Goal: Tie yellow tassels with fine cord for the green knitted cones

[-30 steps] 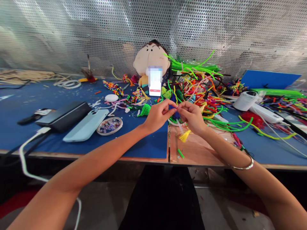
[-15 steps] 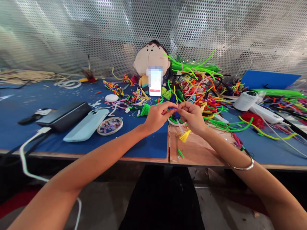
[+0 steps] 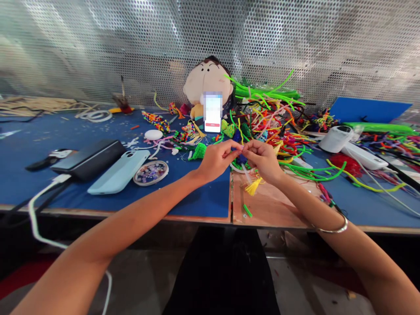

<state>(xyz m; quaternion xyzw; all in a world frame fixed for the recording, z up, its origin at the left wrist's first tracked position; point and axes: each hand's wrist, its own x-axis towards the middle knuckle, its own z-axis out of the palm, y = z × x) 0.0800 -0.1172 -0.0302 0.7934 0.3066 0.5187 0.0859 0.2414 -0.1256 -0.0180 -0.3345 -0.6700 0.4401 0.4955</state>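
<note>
My left hand (image 3: 218, 159) and my right hand (image 3: 262, 161) meet above the table's middle, thumbs and fingertips pinched together. Whatever lies between the fingertips is too small to make out; a hint of pink shows there. Just behind and below the fingers is a dark blue piece (image 3: 242, 158), partly hidden by them. Under my right hand hangs or lies a yellow tassel (image 3: 254, 187), beside a thin clear stick. To the left of my left hand sits a green woven piece (image 3: 199, 152). A short green tube piece (image 3: 247, 210) lies on the wooden board (image 3: 278, 205).
A phone with a lit screen (image 3: 212, 116) leans on a plush doll (image 3: 206, 78). Right of it spreads a heap of coloured cords (image 3: 272, 118). At left are a light blue phone (image 3: 118, 173), a black box (image 3: 88, 159) and a round bead dish (image 3: 151, 173). A white handheld device (image 3: 364, 153) lies right.
Both hands keep their pinch at nearly the same spot. The view has shifted very slightly; nothing else visibly moves.
</note>
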